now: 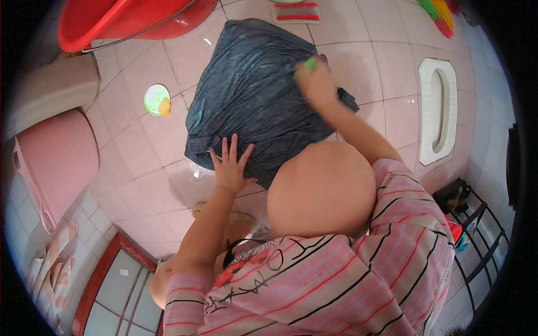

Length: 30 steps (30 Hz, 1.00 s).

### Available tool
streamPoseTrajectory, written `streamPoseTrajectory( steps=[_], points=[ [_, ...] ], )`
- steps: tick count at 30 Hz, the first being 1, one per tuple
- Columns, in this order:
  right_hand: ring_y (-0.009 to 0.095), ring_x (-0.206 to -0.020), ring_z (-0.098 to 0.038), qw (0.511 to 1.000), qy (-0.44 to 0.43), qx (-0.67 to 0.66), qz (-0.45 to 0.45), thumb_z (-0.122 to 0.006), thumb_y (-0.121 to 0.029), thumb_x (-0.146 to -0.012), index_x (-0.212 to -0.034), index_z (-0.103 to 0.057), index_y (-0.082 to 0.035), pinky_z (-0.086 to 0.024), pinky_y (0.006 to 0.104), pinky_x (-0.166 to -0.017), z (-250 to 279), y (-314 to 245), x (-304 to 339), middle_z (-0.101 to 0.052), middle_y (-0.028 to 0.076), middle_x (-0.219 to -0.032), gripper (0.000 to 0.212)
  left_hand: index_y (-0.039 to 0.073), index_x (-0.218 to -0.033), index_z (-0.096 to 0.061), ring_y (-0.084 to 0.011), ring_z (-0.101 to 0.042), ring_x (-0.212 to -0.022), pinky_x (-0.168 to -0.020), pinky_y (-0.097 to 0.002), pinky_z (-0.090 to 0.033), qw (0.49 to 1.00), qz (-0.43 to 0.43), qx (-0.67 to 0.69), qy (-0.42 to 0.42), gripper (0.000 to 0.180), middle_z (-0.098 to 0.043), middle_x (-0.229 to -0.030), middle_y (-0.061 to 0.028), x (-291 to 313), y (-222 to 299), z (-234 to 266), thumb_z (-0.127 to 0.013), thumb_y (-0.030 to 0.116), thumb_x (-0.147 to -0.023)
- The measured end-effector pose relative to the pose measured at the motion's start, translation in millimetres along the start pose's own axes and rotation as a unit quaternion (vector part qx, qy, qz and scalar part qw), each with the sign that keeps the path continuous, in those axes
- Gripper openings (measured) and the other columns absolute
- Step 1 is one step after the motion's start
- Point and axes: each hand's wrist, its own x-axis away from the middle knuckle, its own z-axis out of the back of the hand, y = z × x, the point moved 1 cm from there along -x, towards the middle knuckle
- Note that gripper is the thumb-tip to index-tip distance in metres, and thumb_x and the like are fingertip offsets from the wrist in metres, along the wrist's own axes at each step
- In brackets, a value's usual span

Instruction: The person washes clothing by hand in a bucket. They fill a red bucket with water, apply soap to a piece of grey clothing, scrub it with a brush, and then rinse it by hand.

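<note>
A wet, dark grey-blue garment [252, 89] lies spread on the pink tiled floor, its waistband edge at the lower left. My left hand [230, 168] presses flat on that edge, fingers spread and holding nothing. Over the garment's right part, my right hand [316, 87] is closed around a small green object [310, 64]. Motion blur and my fingers hide what kind it is. To the left of the garment, a round white-and-green lid [156, 99] rests on the floor with a yellow lump [164, 107] on its edge.
A red bucket [134, 22] stands at the far left, above a pink basket [59, 162]. Beyond the garment lies a red-bristled brush [297, 13]. A white squat toilet [437, 112] is set in the floor at right. A black rack [482, 246] stands at lower right.
</note>
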Motion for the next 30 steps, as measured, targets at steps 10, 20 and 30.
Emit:
streamPoseTrajectory(
  steps=[10,20,30],
  points=[
    [0.027,-0.114,-0.045,0.959,0.0,0.126,0.253,-0.064,-0.025,-0.076,-0.102,-0.062,-0.022,-0.032,0.0539,-0.098,-18.0,-3.9,86.0,-0.049,0.007,-0.127,0.026,0.03,-0.148,-0.01,-0.0272,-0.013,-0.14,-0.104,-0.0645,-0.018,0.993,0.099,-0.068,0.018,0.087,-0.004,-0.155,-0.0027,-11.3,-16.4,-29.2,-0.061,0.05,-0.081],
    [0.032,-0.086,-0.059,0.981,0.116,0.11,0.112,-0.065,-0.022,-0.076,-0.086,-0.067,-0.009,-0.048,0.0432,-0.07,15.8,-9.1,51.3,-0.06,0.015,-0.099,0.016,0.041,-0.143,-0.025,-0.0433,-0.017,-0.137,-0.102,-0.0648,-0.022,0.997,-0.018,0.006,0.077,0.084,-0.003,-0.153,-0.0183,-2.5,-11.8,-29.0,-0.071,0.042,-0.073],
    [0.031,-0.109,-0.049,0.956,-0.044,0.069,0.281,-0.066,-0.022,-0.075,-0.095,-0.064,-0.018,-0.044,0.0434,-0.085,-21.0,10.3,59.6,-0.051,0.011,-0.124,0.021,0.049,-0.139,-0.03,-0.0486,-0.004,-0.138,-0.101,-0.0651,-0.022,0.995,-0.041,-0.072,-0.055,0.086,0.009,-0.152,-0.0223,9.6,3.4,-28.9,-0.075,0.047,-0.067]
  ],
)
